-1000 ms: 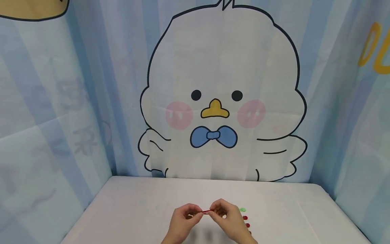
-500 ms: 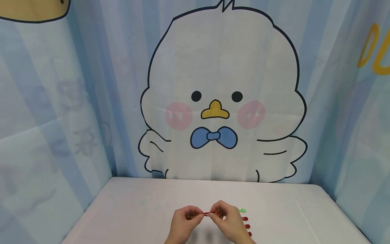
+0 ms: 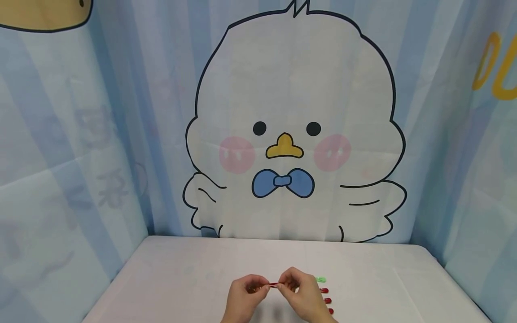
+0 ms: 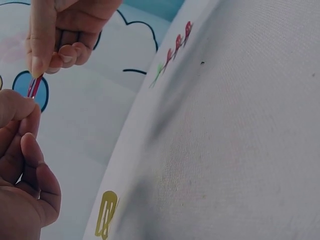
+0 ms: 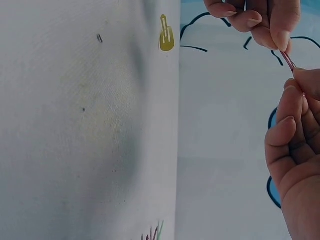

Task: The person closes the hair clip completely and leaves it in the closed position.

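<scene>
A thin red snap hair clip (image 3: 273,284) is stretched between both hands, above the table. My left hand (image 3: 245,297) pinches one end of it between thumb and index finger. The other end is pinched by the thumb and index finger of my right hand (image 3: 304,295). Seen from the left wrist, the red hair clip (image 4: 34,88) is edge-on, with fingertips covering both its ends. Beside my right hand lies a row of hair clips: a green one (image 3: 321,279) farthest back, then red ones (image 3: 328,300) nearer me, partly covered by that hand.
A yellow hair clip (image 4: 105,214) lies on the white-covered table (image 3: 181,269), on the left hand's side. Small dark specks mark the cloth in the wrist views. A printed curtain (image 3: 291,89) with a cartoon bird encloses the back and sides.
Both hands keep their pinch on the red hair clip, with hardly any motion. The whole scene sits slightly lower in the head view.
</scene>
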Action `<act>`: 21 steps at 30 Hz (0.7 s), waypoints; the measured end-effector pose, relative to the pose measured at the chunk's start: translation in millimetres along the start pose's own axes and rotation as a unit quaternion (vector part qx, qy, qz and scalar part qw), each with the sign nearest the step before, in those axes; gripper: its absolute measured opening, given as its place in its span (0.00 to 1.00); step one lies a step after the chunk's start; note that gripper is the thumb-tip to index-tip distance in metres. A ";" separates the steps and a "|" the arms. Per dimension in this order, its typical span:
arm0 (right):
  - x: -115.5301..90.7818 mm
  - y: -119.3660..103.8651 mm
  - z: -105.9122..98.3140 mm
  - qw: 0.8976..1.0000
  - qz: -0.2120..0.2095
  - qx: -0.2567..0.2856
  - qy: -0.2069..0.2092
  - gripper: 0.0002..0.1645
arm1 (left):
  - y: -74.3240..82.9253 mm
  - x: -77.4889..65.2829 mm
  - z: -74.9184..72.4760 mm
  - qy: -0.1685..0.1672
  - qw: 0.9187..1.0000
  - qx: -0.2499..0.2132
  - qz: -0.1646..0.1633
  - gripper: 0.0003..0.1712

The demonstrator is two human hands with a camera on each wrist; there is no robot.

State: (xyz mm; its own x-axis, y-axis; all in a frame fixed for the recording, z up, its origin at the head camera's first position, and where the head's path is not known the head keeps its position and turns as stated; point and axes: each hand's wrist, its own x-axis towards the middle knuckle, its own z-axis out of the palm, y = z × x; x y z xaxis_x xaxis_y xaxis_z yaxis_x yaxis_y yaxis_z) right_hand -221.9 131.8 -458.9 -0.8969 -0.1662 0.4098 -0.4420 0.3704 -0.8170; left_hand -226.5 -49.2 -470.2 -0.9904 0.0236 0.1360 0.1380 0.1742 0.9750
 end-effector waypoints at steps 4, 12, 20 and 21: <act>-0.1 1.1 -0.2 1.000 0.000 -0.008 0.001 0.10 | 0.4 -1.0 2.0 0.003 1.000 0.008 0.000 0.04; 0.4 0.0 -1.5 1.000 -0.007 -0.007 0.004 0.08 | 1.6 -1.1 1.9 0.001 1.000 0.001 0.000 0.04; 0.4 1.7 -1.7 0.998 -0.069 -0.011 -0.004 0.06 | -1.0 -0.2 -0.3 -0.009 1.000 -0.024 0.002 0.04; 0.3 2.2 -1.5 0.997 -0.079 -0.011 -0.006 0.06 | -1.3 0.1 -0.4 -0.010 1.000 -0.026 0.003 0.04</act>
State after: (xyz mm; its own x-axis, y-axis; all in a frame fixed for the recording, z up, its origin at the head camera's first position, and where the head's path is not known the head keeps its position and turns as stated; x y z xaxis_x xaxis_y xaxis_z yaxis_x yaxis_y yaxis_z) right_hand -223.1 134.0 -459.9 -0.8161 -0.2345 0.5282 -0.5777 0.3592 -0.7330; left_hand -226.8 -49.8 -471.4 -0.9894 0.0432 0.1384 0.1428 0.1231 0.9821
